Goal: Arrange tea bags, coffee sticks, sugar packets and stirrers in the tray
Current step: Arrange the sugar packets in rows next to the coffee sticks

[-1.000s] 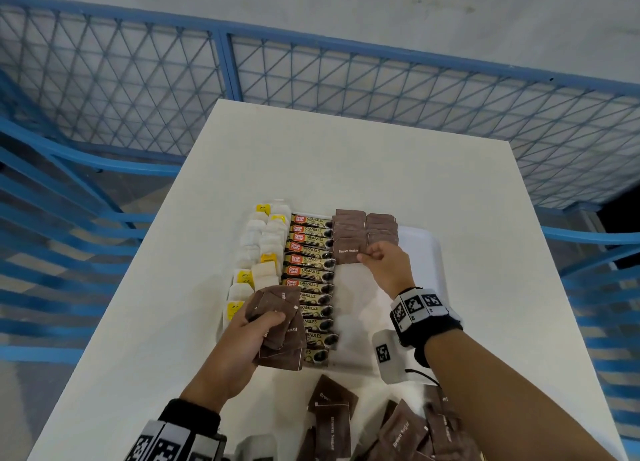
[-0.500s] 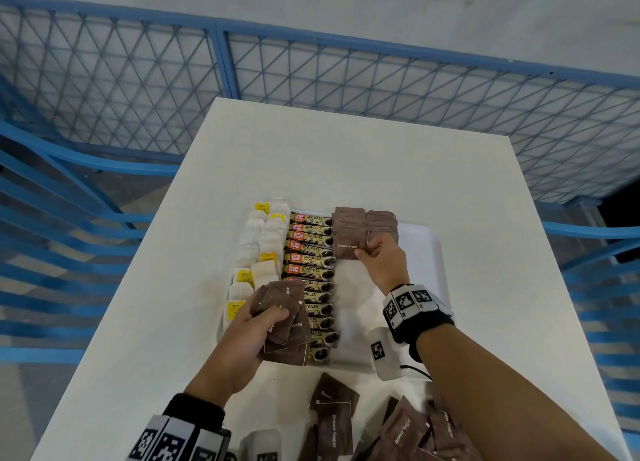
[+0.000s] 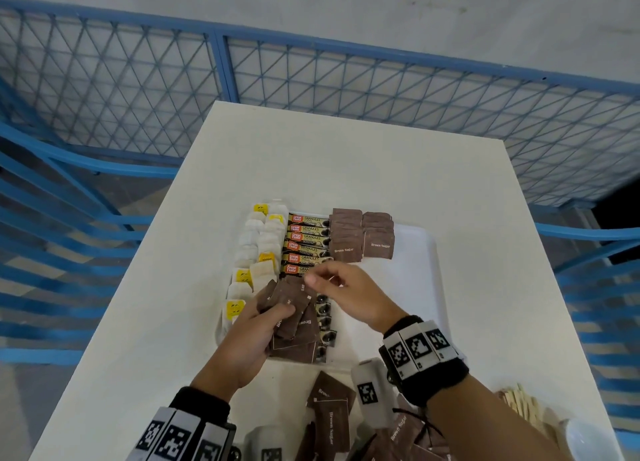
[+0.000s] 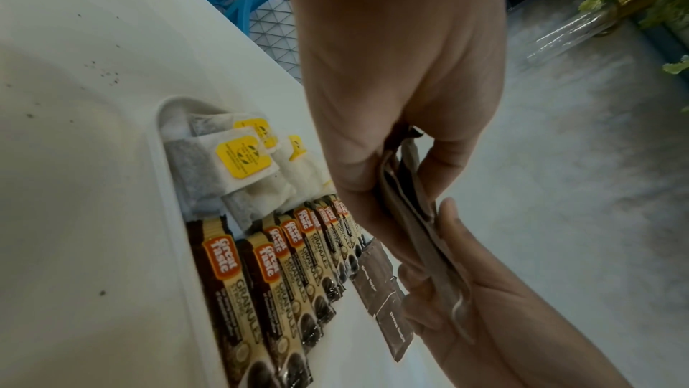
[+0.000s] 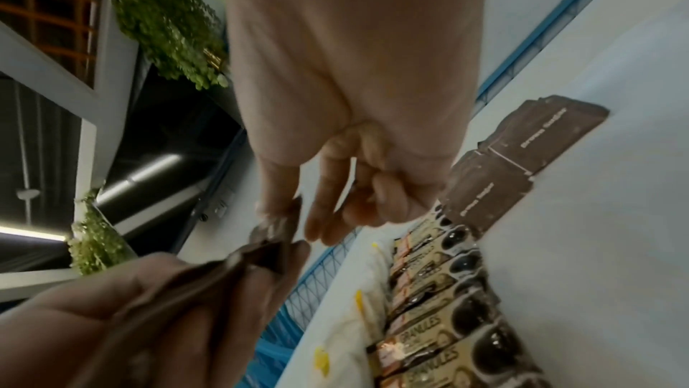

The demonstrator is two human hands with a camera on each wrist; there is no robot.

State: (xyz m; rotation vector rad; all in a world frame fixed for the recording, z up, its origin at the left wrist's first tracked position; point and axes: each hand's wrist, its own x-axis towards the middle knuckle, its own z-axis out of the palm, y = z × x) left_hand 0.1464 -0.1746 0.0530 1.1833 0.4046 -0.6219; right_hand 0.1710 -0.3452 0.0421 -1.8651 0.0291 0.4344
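**Mia:** Since the white table is so big, is there room left on it?

**Ben:** Yes. The far half is bare, right up to the far edge by the blue fence.

**Mia:** And the white tray?

**Ben:** It sits in the middle. Tea bags fill its left edge, coffee sticks lie next to them, then two short rows of brown sugar packets at the far end. The right side of the tray is bare.

**Mia:** What about the hands?

**Ben:** The left hand holds a bunch of sugar packets over the near end of the tray, fingers curled round them. The right hand is just beside it, thumb and finger pinching the top corner of one packet in the bunch.

**Mia:** Anything smaller?

**Ben:** Loose sugar packets lie at the near edge, and wooden stirrers at the near right corner.
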